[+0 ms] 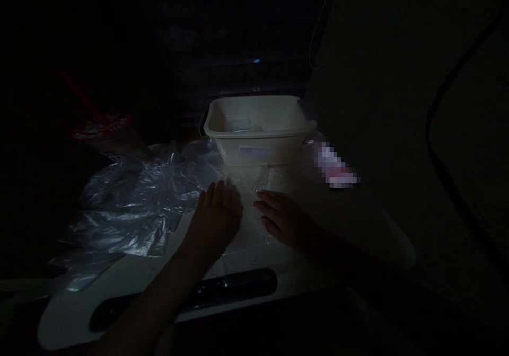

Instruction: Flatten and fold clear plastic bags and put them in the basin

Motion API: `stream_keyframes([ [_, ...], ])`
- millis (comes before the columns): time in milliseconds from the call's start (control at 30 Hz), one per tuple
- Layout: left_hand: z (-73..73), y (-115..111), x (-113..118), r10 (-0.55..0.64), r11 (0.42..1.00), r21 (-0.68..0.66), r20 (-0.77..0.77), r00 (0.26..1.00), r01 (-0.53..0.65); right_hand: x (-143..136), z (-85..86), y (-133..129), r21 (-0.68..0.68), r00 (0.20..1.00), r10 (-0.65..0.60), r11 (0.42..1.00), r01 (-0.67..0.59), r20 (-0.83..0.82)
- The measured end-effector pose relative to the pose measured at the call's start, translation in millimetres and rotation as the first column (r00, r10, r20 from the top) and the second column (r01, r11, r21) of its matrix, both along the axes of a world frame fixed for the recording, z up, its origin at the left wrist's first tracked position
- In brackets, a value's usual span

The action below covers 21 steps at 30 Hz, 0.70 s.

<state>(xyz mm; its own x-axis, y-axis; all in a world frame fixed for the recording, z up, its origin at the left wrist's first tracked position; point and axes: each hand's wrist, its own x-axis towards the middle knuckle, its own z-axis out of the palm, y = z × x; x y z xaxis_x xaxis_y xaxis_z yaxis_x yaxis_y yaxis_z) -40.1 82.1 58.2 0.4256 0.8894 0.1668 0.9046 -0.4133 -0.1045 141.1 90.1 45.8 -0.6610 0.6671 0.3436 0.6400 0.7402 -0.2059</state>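
Clear plastic film (pixel 249 228) lies between your hands, in front of the tub (pixel 286 145). Your right hand (pixel 280 219) is loosely spread; whether your left hand (pixel 217 213) grips anything, I cannot tell. Light, flat fingertips should limit creasing.

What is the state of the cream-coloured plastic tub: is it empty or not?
Not empty: inside the open cream-coloured plastic tub, some clear, shiny plastic shows. Whether that plastic holds anything, I cannot tell.

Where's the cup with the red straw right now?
In the head view, the cup stands at left, just behind the crumpled clear plastic.
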Motion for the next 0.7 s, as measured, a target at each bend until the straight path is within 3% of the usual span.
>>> stream_keyframes([
  [133,1.2,-33.5,13.3,-0.118,0.987,-0.092,0.140,0.983,0.131,0.3,-2.4,1.0,-0.004,1.000,-0.001,1.000,0.001,0.012],
  [267,-5.8,-54.6,25.1,-0.099,0.988,-0.097,0.186,0.978,0.119,-0.3,-0.5,-0.4,0.002,1.000,-0.012,1.000,0.012,0.026],
  [400,-12.0,-55.7,25.9,-0.088,0.992,-0.078,0.145,0.985,0.101,1.1,-0.1,0.2,-0.007,0.998,-0.013,1.000,0.014,0.060],
  [700,-10.5,-58.5,22.0,-0.105,0.991,-0.077,0.094,0.990,0.112,18.2,-6.4,15.3,0.063,0.991,-0.051,0.997,0.043,0.123],
])
